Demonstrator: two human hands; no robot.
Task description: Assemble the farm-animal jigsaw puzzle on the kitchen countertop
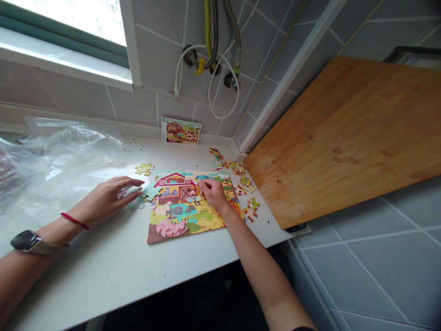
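Clear plastic (72, 156) sprawls at your far left. Your left hand (112, 196) is half open beside a pale green piece (151, 192); contact is unclear. Centrally, the jigsaw (203, 224) lies flat: its pieces look light, stiff, weak at the tabs, so grip their edges. Your right hand (214, 194) pinches above it, contents hidden. Scattered pieces (253, 207) sit near the wooden panel (344, 147), which hems your right side.

The single head view looks forward and down from above the near edge of the desk (120, 271), fairly close.
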